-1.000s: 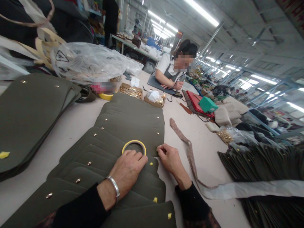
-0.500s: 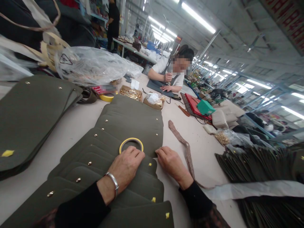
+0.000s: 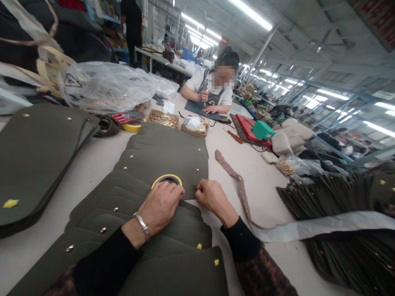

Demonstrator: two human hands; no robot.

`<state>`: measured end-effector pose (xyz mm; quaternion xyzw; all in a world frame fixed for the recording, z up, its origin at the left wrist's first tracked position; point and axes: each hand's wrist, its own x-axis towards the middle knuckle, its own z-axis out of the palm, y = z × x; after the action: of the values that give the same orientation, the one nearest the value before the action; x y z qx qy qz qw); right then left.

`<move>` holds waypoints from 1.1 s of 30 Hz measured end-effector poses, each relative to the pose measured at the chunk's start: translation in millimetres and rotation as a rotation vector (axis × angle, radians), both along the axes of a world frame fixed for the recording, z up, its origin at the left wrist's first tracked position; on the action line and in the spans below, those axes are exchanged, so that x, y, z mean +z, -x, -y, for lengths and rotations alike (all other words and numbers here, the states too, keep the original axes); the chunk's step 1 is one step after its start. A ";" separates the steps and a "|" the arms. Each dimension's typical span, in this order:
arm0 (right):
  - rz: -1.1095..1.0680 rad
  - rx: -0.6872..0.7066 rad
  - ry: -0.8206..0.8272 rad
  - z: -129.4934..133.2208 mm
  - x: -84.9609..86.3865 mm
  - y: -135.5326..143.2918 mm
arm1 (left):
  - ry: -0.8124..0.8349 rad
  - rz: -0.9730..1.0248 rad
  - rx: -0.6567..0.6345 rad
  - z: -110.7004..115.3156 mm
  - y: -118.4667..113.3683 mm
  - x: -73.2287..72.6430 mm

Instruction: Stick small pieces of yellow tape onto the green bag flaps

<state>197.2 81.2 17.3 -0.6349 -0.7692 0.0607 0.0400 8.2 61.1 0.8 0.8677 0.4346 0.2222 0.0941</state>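
Note:
My left hand (image 3: pixel 160 205), with a silver bangle at its wrist, is closed on the near rim of a yellow roll of tape (image 3: pixel 167 177). The roll rests over a row of overlapping olive-green panels (image 3: pixel 166 144) with small gold studs. Just to the right, my right hand (image 3: pixel 214 199) is closed in a pinch at the right edge of one panel; whatever lies between its fingertips is hidden. A yellow tape tab (image 3: pixel 216 262) marks the nearest panel's corner, and another tape tab (image 3: pixel 199 246) sits on the panel behind it.
More green panels (image 3: pixel 40 164) lie stacked at left, and a fanned pile (image 3: pixel 308 197) stands at right. A patterned strip (image 3: pixel 230 170) lies beside my right hand. Boxes of gold hardware (image 3: pixel 163 119) sit beyond. Across the table, a co-worker (image 3: pixel 212 88) handles a dark piece.
Both hands have shifted slightly up the row, and my right fingers have curled tighter. The yellow tab that showed between my hands is out of sight. The view has turned slightly.

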 end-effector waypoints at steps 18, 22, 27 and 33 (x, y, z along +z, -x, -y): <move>-0.791 0.250 -0.110 27.6 11.4 2.9 | -0.124 0.268 -0.001 7.3 7.6 -4.4; -0.683 0.363 -0.182 26.3 11.2 8.1 | -0.141 0.242 0.018 8.7 6.4 -7.8; -0.527 0.432 -0.340 25.5 2.1 12.0 | -0.140 0.215 -0.005 10.6 6.6 -8.8; -0.467 0.357 -0.449 32.6 -5.6 16.9 | -0.045 0.165 -0.023 10.8 5.5 -4.1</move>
<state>180.2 48.6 11.7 -0.4351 -0.8322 0.0399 0.3414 2.7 50.4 -3.3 0.8533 0.4100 0.3018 0.1127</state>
